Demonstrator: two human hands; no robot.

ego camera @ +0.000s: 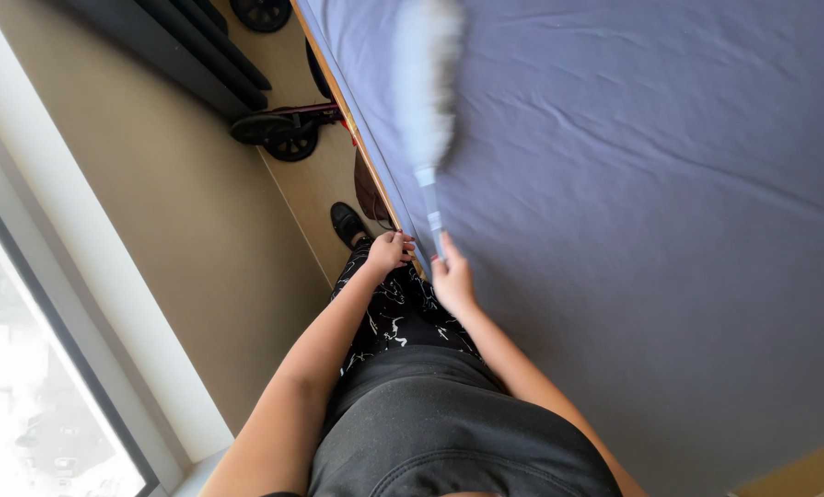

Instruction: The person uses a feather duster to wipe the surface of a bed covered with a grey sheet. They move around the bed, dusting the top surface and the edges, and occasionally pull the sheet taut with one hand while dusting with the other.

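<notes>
The duster (pixel 428 83), blurred and fluffy, lay over the grey-blue bed sheet (pixel 651 202) near the bed's wooden edge (pixel 357 138), so the sweeping seemed to be in progress, with most of the sheet away from that edge apparently not reached yet. The right hand (pixel 451 276) was closed around the duster's handle just beside the edge. The left hand (pixel 391 250) was curled on the edge itself, and both forearms were stretched forward from the body.

Beige floor (pixel 182 212) (bright window (pixel 25 396))
</notes>
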